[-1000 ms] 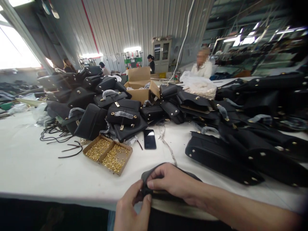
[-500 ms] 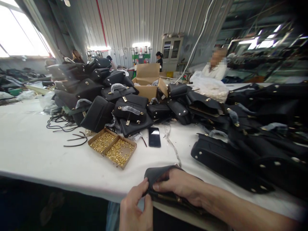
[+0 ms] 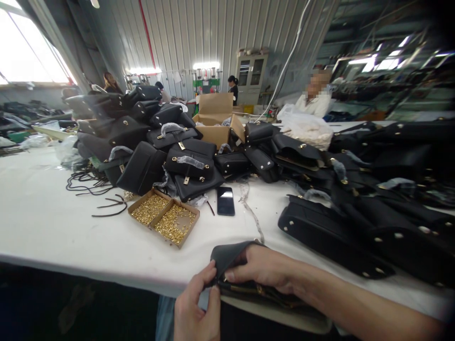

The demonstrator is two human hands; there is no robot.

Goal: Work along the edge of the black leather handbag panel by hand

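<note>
A black handbag (image 3: 273,319) lies at the table's front edge with its mouth toward me and its flap (image 3: 227,253) raised. My left hand (image 3: 199,303) pinches the bag's left edge between thumb and forefinger. Inside the opening, my right hand (image 3: 256,270) has its thumb bent against the inner left side, its other fingers hidden behind the flap and bag wall. Whether it holds a small part cannot be made out. Left of the bag stands a two-part cardboard tray (image 3: 152,227) of small gold-coloured metal pieces (image 3: 170,225).
Black handbags (image 3: 190,166) are heaped across the table (image 3: 71,232), with more (image 3: 320,232) close on the right. A phone (image 3: 225,201) lies beyond my hands, dark cords (image 3: 110,207) at left. Behind are an open carton (image 3: 213,135) and a person in white (image 3: 313,102).
The whole view has shifted slightly, so things sit a little further left. Both hands keep their places on the bag, and its opening shows a bit more.
</note>
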